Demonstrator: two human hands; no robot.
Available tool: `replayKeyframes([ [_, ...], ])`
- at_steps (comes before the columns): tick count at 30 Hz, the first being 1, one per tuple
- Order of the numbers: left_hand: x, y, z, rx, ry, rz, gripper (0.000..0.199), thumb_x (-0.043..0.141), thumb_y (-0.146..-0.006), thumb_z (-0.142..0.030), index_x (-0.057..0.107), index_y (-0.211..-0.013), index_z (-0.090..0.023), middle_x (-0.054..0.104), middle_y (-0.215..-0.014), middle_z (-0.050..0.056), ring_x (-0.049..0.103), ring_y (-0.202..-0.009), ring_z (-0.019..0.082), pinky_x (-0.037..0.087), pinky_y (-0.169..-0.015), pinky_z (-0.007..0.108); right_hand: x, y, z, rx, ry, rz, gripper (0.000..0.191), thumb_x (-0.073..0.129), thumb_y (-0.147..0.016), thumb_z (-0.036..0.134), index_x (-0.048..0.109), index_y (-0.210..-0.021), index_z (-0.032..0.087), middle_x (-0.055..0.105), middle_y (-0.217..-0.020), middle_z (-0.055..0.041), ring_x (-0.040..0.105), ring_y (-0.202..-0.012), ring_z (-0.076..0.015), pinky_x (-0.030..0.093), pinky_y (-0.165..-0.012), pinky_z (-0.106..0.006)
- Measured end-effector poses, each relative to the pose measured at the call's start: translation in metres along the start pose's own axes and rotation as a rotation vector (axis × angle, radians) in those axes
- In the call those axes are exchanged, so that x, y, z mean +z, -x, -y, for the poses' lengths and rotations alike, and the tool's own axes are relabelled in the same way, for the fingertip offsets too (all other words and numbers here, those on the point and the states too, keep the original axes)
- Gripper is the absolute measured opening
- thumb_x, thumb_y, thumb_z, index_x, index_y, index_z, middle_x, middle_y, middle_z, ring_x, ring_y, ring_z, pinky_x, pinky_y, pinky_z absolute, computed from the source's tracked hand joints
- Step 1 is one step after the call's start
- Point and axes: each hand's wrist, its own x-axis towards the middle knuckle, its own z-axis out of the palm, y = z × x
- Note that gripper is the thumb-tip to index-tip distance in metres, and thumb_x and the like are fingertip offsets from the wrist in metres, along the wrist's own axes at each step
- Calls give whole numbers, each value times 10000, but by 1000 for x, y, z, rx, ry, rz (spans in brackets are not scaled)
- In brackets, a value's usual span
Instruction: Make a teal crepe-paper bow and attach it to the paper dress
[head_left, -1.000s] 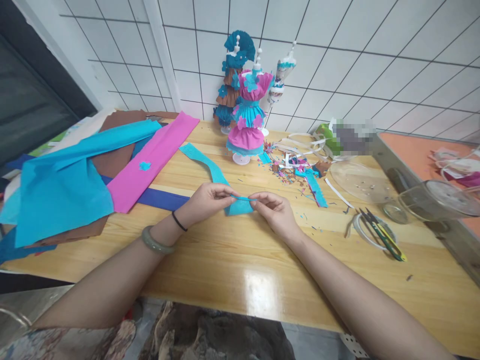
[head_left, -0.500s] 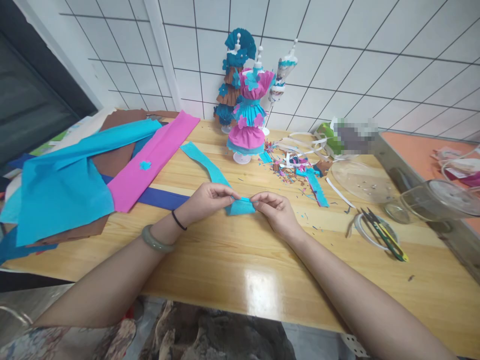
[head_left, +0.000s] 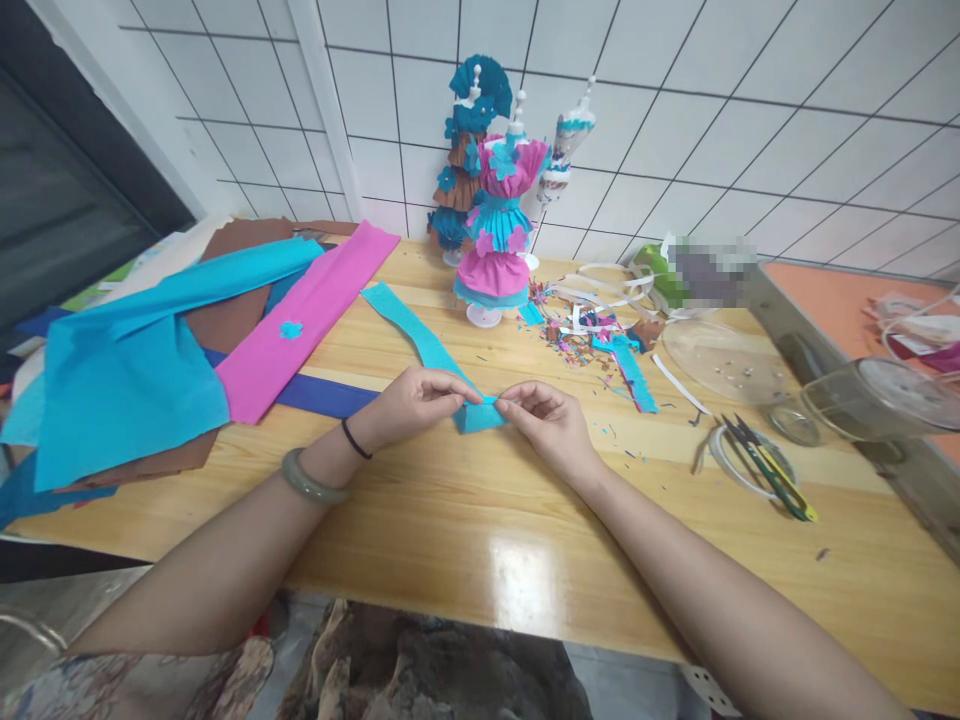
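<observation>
A light blue crepe paper strip [head_left: 431,345] runs from the middle of the table down to my hands, where its end is folded over. My left hand [head_left: 424,405] pinches the folded edge from the left, thumb and forefinger together. From the right, my right hand [head_left: 547,425] pinches the same fold near its corner, its other fingers curled. The fingertips are a short gap apart, with the blue flap hanging below. Behind them stands a small dress form [head_left: 495,225] in pink and blue paper ruffles.
Blue and brown paper sheets [head_left: 127,390] and a pink strip [head_left: 307,325] lie left. Paper scraps [head_left: 577,335] are right of the dress form. Green-handled scissors [head_left: 772,470], a clear jar [head_left: 892,395] and an orange-topped box [head_left: 817,300] are at the right. Two more forms stand behind.
My right hand has shifted slightly left along the fold, and the visible blue flap between my hands is a little narrower. Both hands still pinch the strip.
</observation>
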Motion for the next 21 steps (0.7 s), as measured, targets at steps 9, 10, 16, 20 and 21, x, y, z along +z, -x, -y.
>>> replayKeyframes([
  [9,8,-1,3,-90,70,-2,287,604,-735,-309,617,-935,-104,633,-737,42,582,-671,131,473,-618,239,2,7,-1,-169,144,53,268,633,-754,282,548,-997,208,616,-811,-23,573,-723,-131,482,-677,-271],
  [10,9,-1,4,-93,62,20,293,593,-744,-306,622,-955,-105,637,-741,44,583,-672,131,471,-613,236,2,8,-1,-185,177,59,264,625,-761,276,549,-1006,209,619,-826,-26,575,-731,-132,484,-689,-275],
  [16,9,-1,4,-44,-15,40,222,561,-761,-304,662,-791,-109,666,-769,59,596,-704,142,471,-634,232,3,9,1,-262,288,70,256,607,-774,239,560,-1024,209,640,-879,-37,588,-756,-136,486,-722,-284],
  [20,9,-1,4,-5,-65,19,205,561,-764,-286,672,-792,-116,664,-781,56,594,-732,144,464,-653,229,3,9,2,-292,308,67,251,606,-777,229,560,-1023,205,650,-894,-43,593,-782,-142,485,-743,-292],
  [21,9,-1,5,5,-86,10,198,562,-764,-280,674,-794,-120,663,-784,54,592,-739,143,461,-660,228,3,8,2,-294,309,67,249,603,-780,227,559,-1024,205,652,-888,-42,596,-786,-143,485,-747,-294],
])
